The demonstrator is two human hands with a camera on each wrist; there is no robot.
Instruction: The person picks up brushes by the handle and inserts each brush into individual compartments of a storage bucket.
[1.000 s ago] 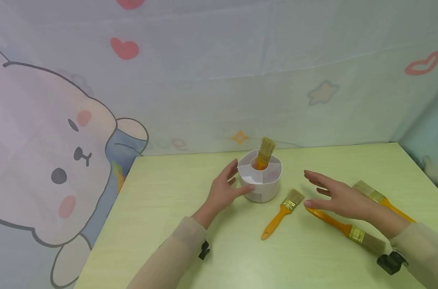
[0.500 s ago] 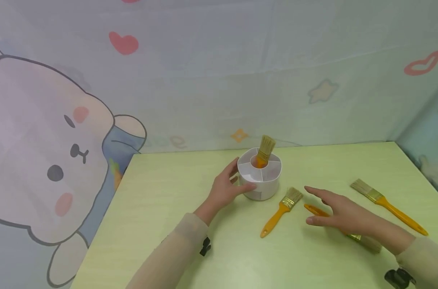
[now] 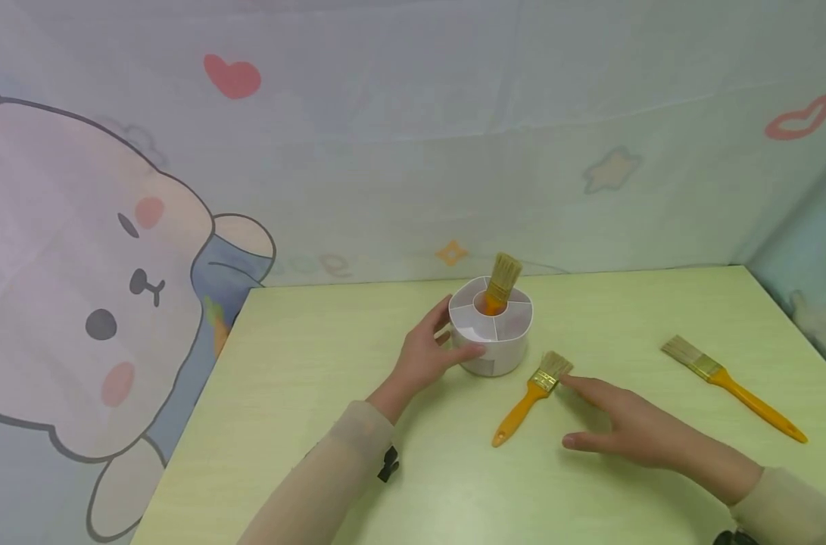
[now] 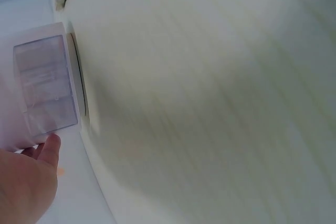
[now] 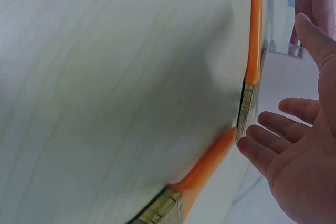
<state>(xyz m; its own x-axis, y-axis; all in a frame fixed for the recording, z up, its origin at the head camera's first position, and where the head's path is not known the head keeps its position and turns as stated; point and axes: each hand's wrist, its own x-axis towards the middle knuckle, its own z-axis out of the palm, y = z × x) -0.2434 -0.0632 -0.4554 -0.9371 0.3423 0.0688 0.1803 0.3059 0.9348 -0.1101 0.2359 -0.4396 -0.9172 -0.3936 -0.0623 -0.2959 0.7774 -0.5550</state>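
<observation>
My left hand (image 3: pixel 426 352) grips a round white divided organizer (image 3: pixel 511 354), its thumb on the front and its fingers round the left side. A paintbrush (image 3: pixel 503 278) stands bristles up in the organizer's centre compartment. My right hand (image 3: pixel 640 428) is spread palm down above the table, with nothing between thumb and fingers. Its fingertips are close to the bristle end of a second paintbrush (image 3: pixel 531 397) lying before the organizer. Hidden under that hand in the head view, a third paintbrush (image 5: pixel 205 163) shows its orange handle in the right wrist view.
Another paintbrush (image 3: pixel 733 386) with an orange handle lies on the right side of the pale yellow-green table (image 3: pixel 303 341). Behind the table hangs a cloth backdrop (image 3: pixel 385 136) printed with hearts and a cartoon animal.
My right hand has moved down and slightly left, now covering the third paintbrush in the head view. The left hand keeps its place on the organizer.
</observation>
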